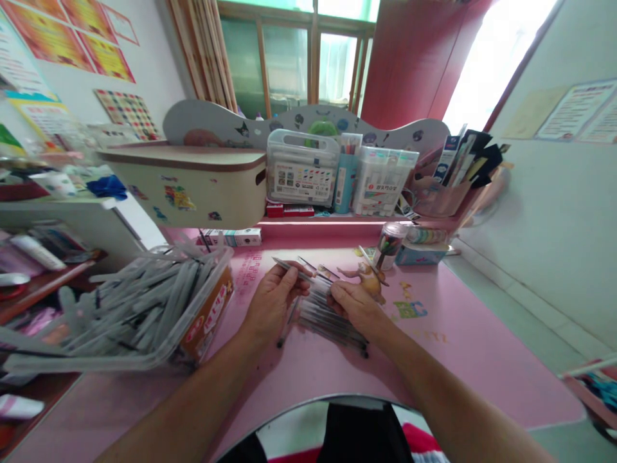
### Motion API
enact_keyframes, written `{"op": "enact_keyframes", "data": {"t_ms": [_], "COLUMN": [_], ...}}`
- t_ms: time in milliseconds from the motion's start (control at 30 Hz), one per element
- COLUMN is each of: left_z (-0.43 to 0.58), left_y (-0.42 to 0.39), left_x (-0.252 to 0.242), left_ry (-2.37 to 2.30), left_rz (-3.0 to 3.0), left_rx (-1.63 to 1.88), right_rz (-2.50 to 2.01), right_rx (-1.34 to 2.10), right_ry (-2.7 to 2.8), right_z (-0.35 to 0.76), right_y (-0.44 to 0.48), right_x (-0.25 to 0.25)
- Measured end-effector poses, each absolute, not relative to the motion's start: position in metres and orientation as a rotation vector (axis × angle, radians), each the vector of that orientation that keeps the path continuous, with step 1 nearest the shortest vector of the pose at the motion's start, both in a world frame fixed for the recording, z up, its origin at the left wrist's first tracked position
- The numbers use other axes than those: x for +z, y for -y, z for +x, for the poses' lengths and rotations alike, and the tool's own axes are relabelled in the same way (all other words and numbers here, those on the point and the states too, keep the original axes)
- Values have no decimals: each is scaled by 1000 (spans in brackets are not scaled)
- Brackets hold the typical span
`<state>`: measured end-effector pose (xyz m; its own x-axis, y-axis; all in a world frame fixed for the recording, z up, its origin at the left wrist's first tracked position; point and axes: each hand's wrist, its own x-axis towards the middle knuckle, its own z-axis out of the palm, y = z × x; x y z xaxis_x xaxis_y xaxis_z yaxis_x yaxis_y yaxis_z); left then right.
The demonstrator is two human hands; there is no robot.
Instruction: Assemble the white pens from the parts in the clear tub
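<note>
My left hand [276, 297] is closed, with a slim pen [289, 265] pinched between thumb and fingers, its tip pointing up and left. My right hand [354, 303] is closed just to the right, thumb against fingers at the edge of a pile of clear pens [328, 318] with dark ends. What its fingertips pinch, if anything, is too small to make out. The pens lie side by side on the pink desk [463, 341], partly under my right hand. One loose pen [288, 321] slants below my left hand.
A clear plastic bin [161, 350] heaped with translucent sticks [139, 302] stands at the left. Behind, a shelf bears a lidded cream box [202, 190], a marker case [303, 170] and a pink pen holder [441, 193]. A clear jar [389, 244] and a blue box [420, 254] sit back right.
</note>
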<state>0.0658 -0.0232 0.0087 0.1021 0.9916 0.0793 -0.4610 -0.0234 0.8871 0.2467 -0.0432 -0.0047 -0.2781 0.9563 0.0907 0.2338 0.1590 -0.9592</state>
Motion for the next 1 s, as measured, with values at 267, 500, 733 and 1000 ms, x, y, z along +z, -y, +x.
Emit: {"op": "enact_keyframes", "data": {"t_ms": [267, 500, 733, 1000], "left_z": [68, 72, 73, 73], "left_y": [24, 26, 27, 26], "left_x": [4, 6, 6, 4], "left_ry": [-771, -776, -768, -764], "left_rz": [784, 671, 668, 679], "left_rx": [1270, 1281, 1273, 1253], "right_rz": [-1245, -1208, -1199, -1316], "right_rx": [855, 883, 883, 881], "right_ry": [1614, 1561, 1590, 1612], "right_z": [244, 246, 245, 248], "right_y": [46, 43, 43, 40], "right_x": [1, -2, -1, -4]}}
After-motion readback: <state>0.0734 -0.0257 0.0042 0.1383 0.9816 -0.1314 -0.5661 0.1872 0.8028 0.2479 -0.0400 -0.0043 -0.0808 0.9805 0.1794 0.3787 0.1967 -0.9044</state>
